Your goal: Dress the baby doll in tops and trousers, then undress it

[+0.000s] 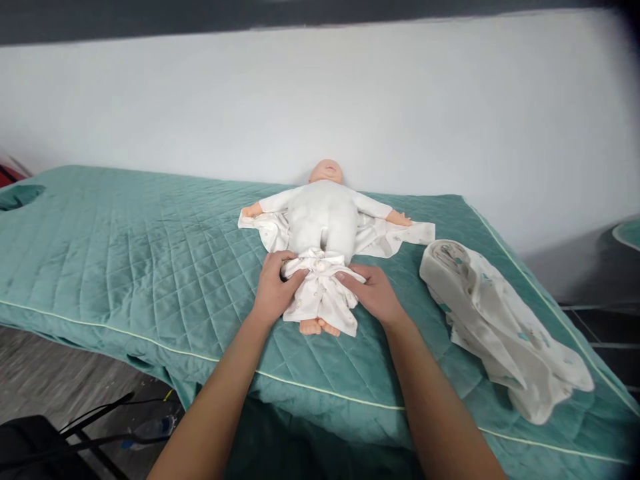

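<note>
A baby doll [320, 212] lies on its back, head toward the wall and arms spread out to both sides. White printed baby pants [320, 293] are bunched around its lower legs, with the feet showing below the hems. My left hand [278, 283] grips the waistband of the pants at the left side, thumb on top. At the right side, my right hand [373, 288] pinches the same waistband. Beneath the doll's arms and back, an opened white printed baby shirt [383, 235] lies spread out.
A loosely rolled white printed cloth [500, 320] lies on the right part of the green quilted bed cover [150, 267]. The white wall [200, 107] runs along the far edge. Below the near left edge are a dark chair [35, 443] and a plastic bottle [147, 430] on the floor.
</note>
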A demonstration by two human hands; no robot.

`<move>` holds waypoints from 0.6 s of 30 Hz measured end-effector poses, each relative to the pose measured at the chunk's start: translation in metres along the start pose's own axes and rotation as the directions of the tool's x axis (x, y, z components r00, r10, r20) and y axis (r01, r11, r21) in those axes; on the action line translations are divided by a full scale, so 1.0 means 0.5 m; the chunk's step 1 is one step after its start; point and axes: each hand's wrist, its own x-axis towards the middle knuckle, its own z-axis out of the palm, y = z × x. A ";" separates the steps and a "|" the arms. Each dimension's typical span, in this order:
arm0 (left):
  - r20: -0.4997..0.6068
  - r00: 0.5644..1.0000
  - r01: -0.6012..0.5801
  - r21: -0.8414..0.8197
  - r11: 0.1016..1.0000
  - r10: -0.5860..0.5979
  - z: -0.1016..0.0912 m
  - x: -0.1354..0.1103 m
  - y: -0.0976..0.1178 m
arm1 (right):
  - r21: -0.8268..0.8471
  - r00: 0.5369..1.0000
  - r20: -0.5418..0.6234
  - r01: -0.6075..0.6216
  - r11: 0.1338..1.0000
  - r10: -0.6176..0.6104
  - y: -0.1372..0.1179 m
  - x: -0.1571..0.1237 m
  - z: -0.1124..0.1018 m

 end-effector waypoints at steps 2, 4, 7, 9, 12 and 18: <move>0.003 0.998 0.068 -0.030 0.997 -0.068 0.001 0.001 -0.003 | -0.016 1.000 -0.018 0.004 1.000 -0.004 0.004 0.005 -0.001; 0.031 0.993 0.115 -0.024 0.993 -0.114 0.001 0.003 -0.003 | -0.005 1.000 -0.007 0.001 1.000 -0.001 0.006 0.008 -0.003; 0.041 0.985 0.168 -0.020 0.985 -0.168 -0.001 0.004 0.001 | 0.046 0.998 0.061 -0.027 0.999 0.025 0.006 0.010 -0.005; 0.050 0.981 0.187 -0.028 0.982 -0.186 -0.003 0.002 0.006 | 0.057 0.996 0.078 -0.045 0.997 0.040 0.006 0.011 -0.006; 0.068 0.982 0.180 -0.037 0.983 -0.177 -0.008 -0.005 0.014 | 0.060 0.997 0.068 -0.047 0.997 0.043 0.008 0.013 -0.005; 0.095 0.993 0.077 -0.029 0.997 -0.073 -0.019 -0.019 0.023 | 0.046 0.997 0.045 -0.058 0.997 0.056 0.014 0.017 -0.004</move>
